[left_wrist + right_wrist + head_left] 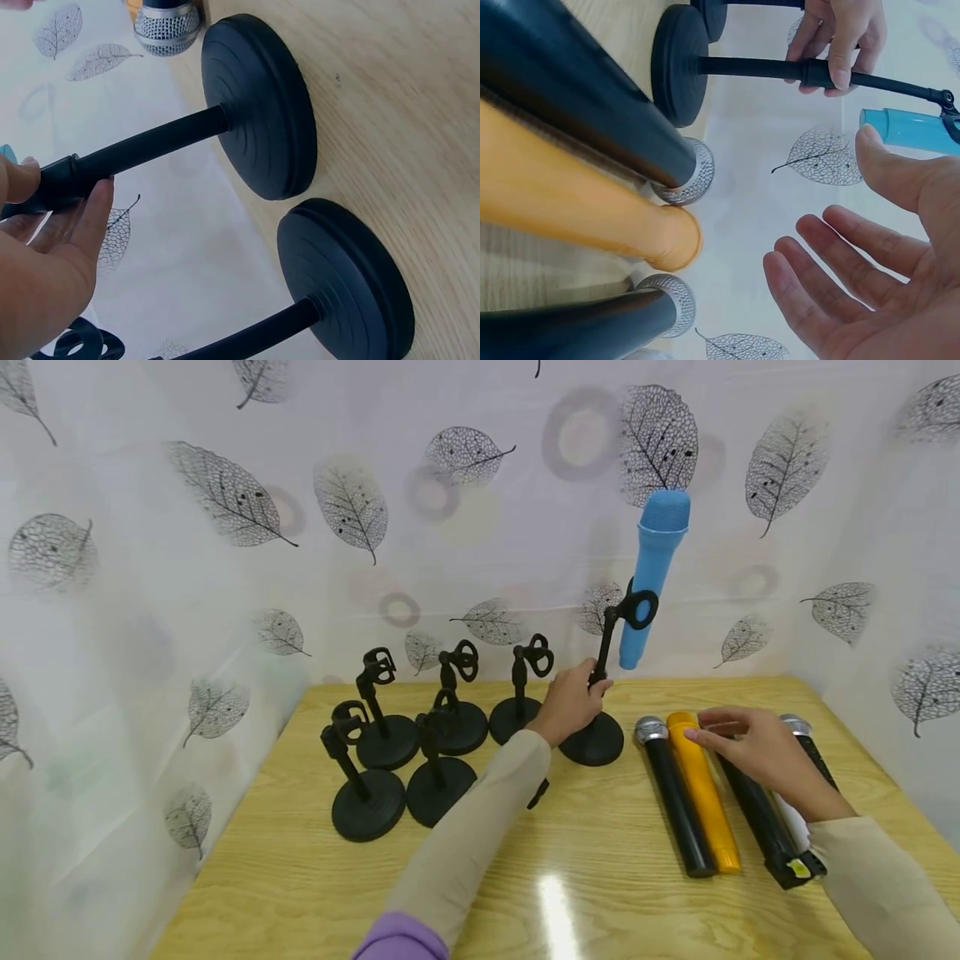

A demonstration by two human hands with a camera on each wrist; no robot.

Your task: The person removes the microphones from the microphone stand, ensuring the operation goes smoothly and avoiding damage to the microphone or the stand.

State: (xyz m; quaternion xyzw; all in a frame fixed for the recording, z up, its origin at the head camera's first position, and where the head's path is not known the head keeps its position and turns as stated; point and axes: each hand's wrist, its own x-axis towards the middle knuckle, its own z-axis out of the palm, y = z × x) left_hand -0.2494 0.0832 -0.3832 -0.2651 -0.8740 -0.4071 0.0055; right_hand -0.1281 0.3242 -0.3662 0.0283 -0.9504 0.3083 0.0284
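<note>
My left hand [567, 700] grips the pole of a black microphone stand [592, 742], thumb on one side and fingers on the other in the left wrist view. A blue microphone [654, 564] leans tilted in that stand's clip, head up. Over the lying microphones, my right hand [757, 747] hovers with fingers spread and nothing in it, as the right wrist view shows. Below it lie a yellow microphone [701, 781] and a black microphone with a silver head [672, 802]. Another black microphone [757, 810] is partly hidden by the right hand and arm.
Several black stands with bare clips, among them one stand [367, 806] at the front left, cluster on the left of the wooden table [600, 860]. A further silver-headed microphone [810, 747] lies at the right. Behind the table hangs a leaf-patterned curtain [480, 527].
</note>
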